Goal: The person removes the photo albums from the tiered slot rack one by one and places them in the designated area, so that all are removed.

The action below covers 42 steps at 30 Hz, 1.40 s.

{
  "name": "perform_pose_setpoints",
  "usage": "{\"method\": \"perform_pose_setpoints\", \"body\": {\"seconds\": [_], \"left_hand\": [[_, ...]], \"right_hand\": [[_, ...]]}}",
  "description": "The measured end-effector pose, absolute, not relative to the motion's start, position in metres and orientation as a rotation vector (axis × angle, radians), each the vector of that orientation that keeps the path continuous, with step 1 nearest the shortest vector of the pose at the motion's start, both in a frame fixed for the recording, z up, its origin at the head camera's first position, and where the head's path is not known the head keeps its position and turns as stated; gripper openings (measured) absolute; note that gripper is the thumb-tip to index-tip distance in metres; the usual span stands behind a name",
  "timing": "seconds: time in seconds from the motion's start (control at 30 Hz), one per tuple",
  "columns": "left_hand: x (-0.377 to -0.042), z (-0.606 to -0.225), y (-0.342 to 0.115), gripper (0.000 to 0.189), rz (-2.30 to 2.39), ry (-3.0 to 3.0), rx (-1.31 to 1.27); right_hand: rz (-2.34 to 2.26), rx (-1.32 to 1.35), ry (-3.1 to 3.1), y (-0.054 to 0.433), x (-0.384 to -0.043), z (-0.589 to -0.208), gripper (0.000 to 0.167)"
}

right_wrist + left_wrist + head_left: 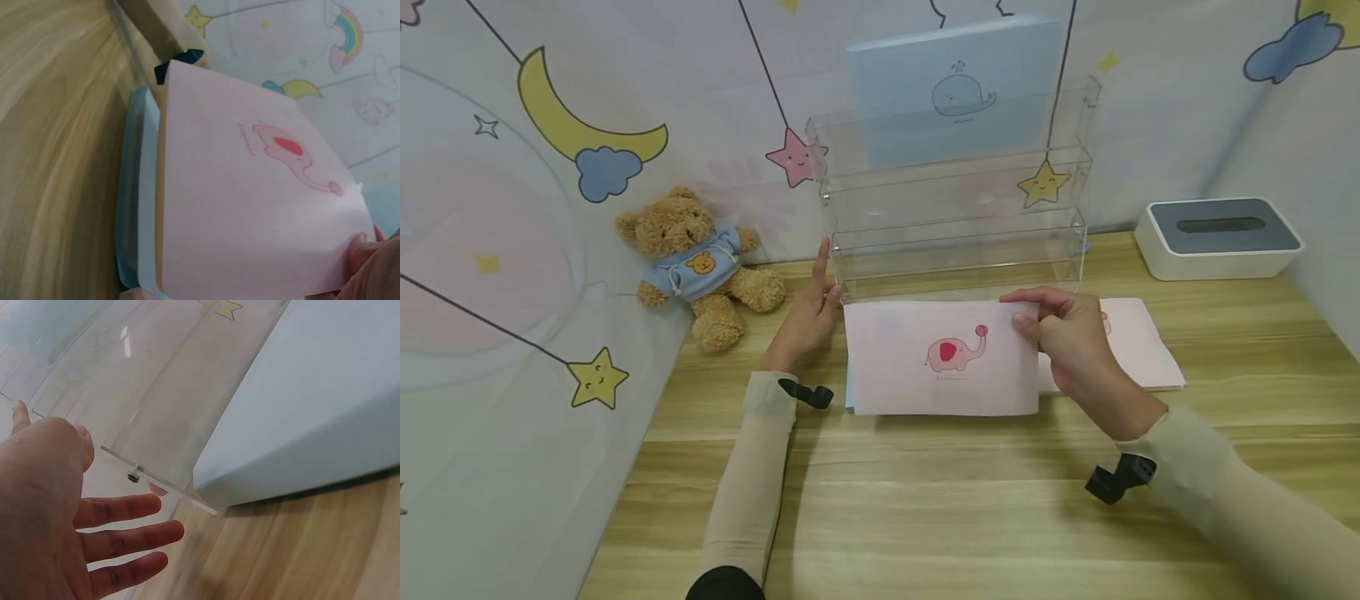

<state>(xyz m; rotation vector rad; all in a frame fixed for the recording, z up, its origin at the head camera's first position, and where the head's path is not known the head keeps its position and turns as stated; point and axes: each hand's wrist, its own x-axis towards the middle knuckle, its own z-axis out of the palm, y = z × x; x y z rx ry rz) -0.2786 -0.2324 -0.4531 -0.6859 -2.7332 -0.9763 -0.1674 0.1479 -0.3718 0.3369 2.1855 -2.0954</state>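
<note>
My right hand (1078,342) pinches the right edge of a pink notebook (902,387) printed with a red-eared elephant, thumb on its front. In the right wrist view the notebook (219,187) stands tilted over a blue notebook (147,206), which mostly hides behind it in the head view. My left hand (805,325) is at the left side of a clear acrylic tiered rack (955,242), index finger pointing up along it. The left wrist view shows that hand's other fingers (134,537) extended and spread by the rack's edge. A light blue whale notebook (962,96) stands in the top tier.
Another pink notebook (1138,350) lies on the wooden table (925,517) to the right. A teddy bear (700,262) in a blue hoodie sits left of the rack. Back right is a white tissue box (1221,242) with a grey top. A patterned cloth (700,50) hangs behind.
</note>
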Motion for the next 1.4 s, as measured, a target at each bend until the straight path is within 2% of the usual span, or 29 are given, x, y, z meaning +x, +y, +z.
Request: {"method": "perform_pose_setpoints", "body": {"seconds": [0.13,0.33,0.57,1.07,1.4], "left_hand": [[-0.279,-0.454,-0.232,0.079,-0.989,-2.699,-0.703],[-0.284,-0.462,-0.237,0.073,-1.021,-2.680,-0.702],[-0.279,-0.455,-0.233,0.079,-0.969,-2.732,-0.669],[-0.279,-0.455,-0.234,0.075,-0.967,-2.745,-0.647],[-0.278,-0.455,-0.234,0.079,-0.971,-2.730,-0.673]], "right_hand": [[-2.061,0.328,2.156,0.150,-0.160,-0.382,0.037],[-2.003,0.339,2.124,0.151,-0.151,-0.393,0.031],[-1.958,0.384,2.029,0.147,-0.142,-0.403,0.031],[-1.898,0.423,1.959,0.141,-0.128,-0.421,0.030],[-1.910,0.372,1.842,0.138,-0.122,-0.430,0.032]]}}
